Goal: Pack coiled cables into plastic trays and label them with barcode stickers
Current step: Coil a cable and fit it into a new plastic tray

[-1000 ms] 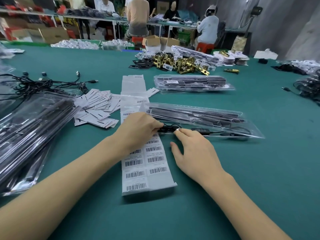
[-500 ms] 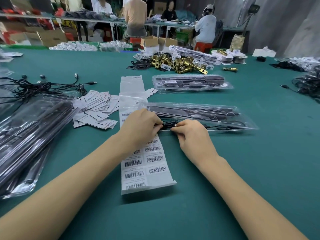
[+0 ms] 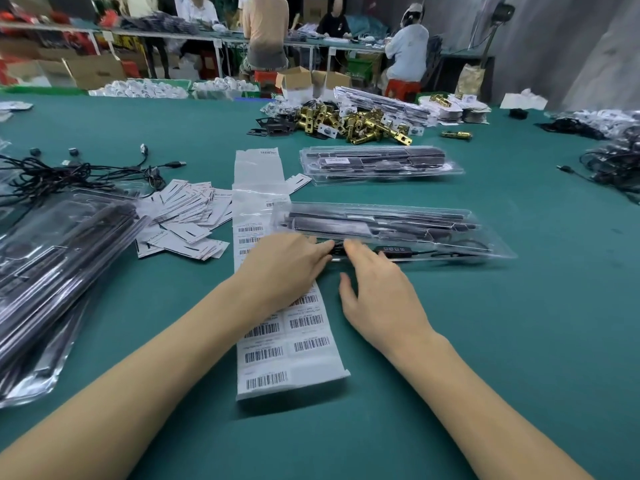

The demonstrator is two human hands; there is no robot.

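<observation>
A clear plastic tray (image 3: 450, 216) holding long black parts lies across the table in front of me. Along its near edge sits a black coiled cable (image 3: 464, 244) with an inline controller (image 3: 393, 249). My left hand (image 3: 287, 268) rests over the barcode sticker sheet (image 3: 304, 341), and its bent fingers hold the cable's left end at the tray's near left corner. My right hand (image 3: 377, 296) lies flat beside it, thumb spread. Its straight fingertips touch the cable at the tray edge.
A second filled tray (image 3: 377, 164) lies farther back. A stack of trays (image 3: 52, 271) sits at the left, with loose black cables (image 3: 79, 171) and white cards (image 3: 187, 216) beside it. Brass latch parts (image 3: 360, 123) are piled beyond. People work at far benches.
My right hand has gone from pinching the cable next to the left hand to lying flat with its fingers straight. The left hand stays at the cable's end.
</observation>
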